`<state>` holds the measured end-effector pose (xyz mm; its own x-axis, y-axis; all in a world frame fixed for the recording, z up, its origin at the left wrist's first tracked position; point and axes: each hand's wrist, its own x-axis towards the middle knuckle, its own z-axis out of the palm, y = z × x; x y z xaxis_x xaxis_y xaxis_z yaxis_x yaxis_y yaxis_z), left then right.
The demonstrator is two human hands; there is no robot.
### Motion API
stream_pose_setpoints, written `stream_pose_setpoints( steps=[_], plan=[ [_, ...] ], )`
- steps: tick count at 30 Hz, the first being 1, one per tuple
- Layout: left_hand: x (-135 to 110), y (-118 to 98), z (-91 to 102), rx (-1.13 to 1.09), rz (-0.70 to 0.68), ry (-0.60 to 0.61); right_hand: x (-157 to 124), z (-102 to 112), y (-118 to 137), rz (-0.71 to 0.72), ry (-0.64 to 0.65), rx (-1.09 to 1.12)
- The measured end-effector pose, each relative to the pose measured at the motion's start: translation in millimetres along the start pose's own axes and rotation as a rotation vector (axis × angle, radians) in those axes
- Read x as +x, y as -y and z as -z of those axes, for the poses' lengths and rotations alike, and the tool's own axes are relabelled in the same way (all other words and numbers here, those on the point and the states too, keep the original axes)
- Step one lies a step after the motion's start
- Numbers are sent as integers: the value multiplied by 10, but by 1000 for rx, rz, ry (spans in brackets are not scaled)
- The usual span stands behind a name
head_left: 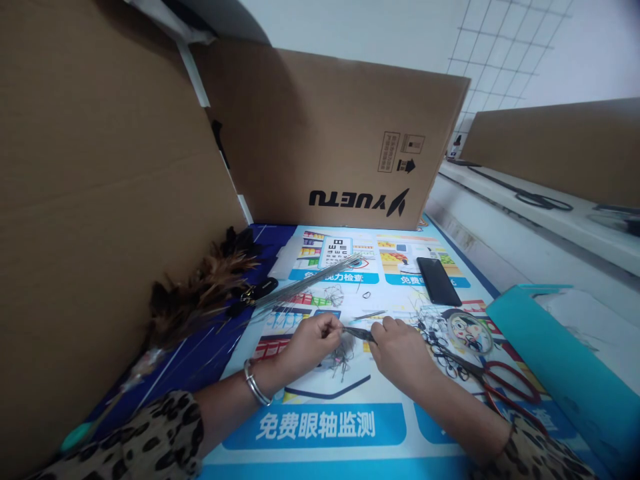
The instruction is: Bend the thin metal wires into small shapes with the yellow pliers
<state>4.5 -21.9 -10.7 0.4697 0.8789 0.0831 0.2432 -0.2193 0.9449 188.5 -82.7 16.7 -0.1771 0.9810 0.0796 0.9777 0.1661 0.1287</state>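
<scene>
My right hand (397,347) is wrapped around dark slim-nosed pliers (361,333), their tip pointing left. At that tip, my left hand (317,340) pinches a thin wire, mostly hidden by the fingers. Beneath the hands lies a loose heap of small bent wire pieces (341,360). A short straight bundle of thin rods (370,315) rests just beyond the pliers. Farther left, a long bundle of thin metal wires (313,280) lies slanted across the printed mat (320,460).
Right of my right hand are scissors with red handles (513,383), small black rings (450,363) and a round cartoon-printed piece (470,331). Behind lies a black phone (439,281). Brown feathers (200,287) lie left. Cardboard (340,133) and a teal box (565,360) border the area.
</scene>
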Motion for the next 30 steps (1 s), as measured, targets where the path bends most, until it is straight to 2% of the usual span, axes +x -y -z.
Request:
stream_pose_setpoints(
  steps=[13,23,30],
  plan=[
    [0,46,-24,-14,9,-20,20,-29,4,-3,56,-5],
    [7,50,-18,-6,8,-3,18,-99,-15,7,18,33],
    [9,38,-9,15,-15,-2,30,-108,-6,-12,39,33]
  ],
)
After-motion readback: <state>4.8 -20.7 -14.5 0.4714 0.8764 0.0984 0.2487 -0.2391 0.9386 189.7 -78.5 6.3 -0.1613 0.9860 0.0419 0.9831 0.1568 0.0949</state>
